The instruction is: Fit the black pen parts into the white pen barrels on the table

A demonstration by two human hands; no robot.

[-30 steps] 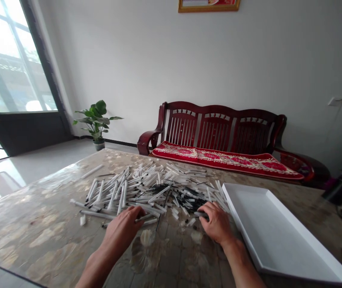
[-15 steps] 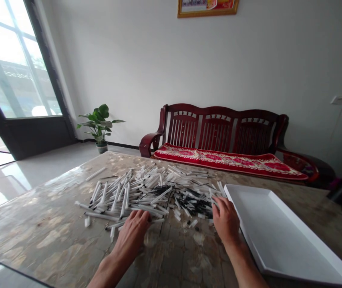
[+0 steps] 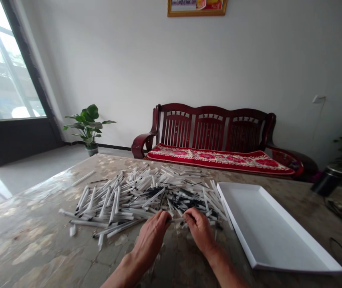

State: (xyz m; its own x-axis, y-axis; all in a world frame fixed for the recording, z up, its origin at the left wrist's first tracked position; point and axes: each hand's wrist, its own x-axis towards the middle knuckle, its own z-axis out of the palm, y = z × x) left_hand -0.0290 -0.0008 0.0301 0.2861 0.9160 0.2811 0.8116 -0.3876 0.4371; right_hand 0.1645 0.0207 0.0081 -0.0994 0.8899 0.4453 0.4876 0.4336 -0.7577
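My left hand (image 3: 155,227) and my right hand (image 3: 200,229) are close together over the near edge of a heap of pen parts. The fingers of both are pinched on the two ends of a thin whitish pen (image 3: 176,220), which lies level between them; its ends are hidden by the fingertips. Behind the hands spreads the heap of white pen barrels (image 3: 118,200), many with dark tips. Thin black refills (image 3: 155,193) and small black pieces (image 3: 179,198) lie in its middle. A short white cap (image 3: 73,230) rests apart at the left.
A shallow white tray (image 3: 240,240) stands to the right of the heap on the patterned table (image 3: 39,248). Farther right are a black cylindrical container (image 3: 329,180) and dark cables (image 3: 340,212). Beyond the table is a red wooden bench (image 3: 210,132); a potted plant (image 3: 89,124) stands left.
My right hand has come away from the tray's side of the heap, toward my left hand. Both now pinch one pen between them. The view has turned slightly right.
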